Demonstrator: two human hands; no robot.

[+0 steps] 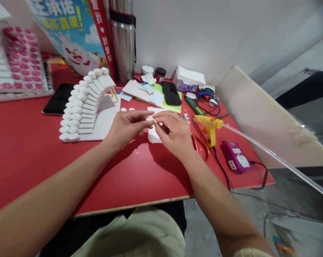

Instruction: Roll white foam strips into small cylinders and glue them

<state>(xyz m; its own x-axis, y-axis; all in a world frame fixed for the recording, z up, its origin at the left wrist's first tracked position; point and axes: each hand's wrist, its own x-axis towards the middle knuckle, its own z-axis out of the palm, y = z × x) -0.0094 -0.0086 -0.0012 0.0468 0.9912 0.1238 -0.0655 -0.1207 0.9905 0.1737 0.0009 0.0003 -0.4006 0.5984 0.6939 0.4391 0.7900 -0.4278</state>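
Observation:
My left hand (126,125) and my right hand (174,130) meet over the table, both closed in a pinch on a small white piece (150,119). Fingers cover part of it, so its exact shape is hard to make out. Under the hands lies a stack of white paper (154,136). Left of my left hand stands a white curved model staircase (89,114), edged with rounded white pieces (73,123), on a white base board (108,116). Two loose rounded white pieces (123,109) lie just behind my left hand.
A yellow glue gun (210,128) with a long clear stick, red-handled scissors (201,144) and a purple power adapter (236,157) lie to the right. Behind are a black case (171,93) and a steel flask (122,46). A pink-and-white model (24,59) stands far left.

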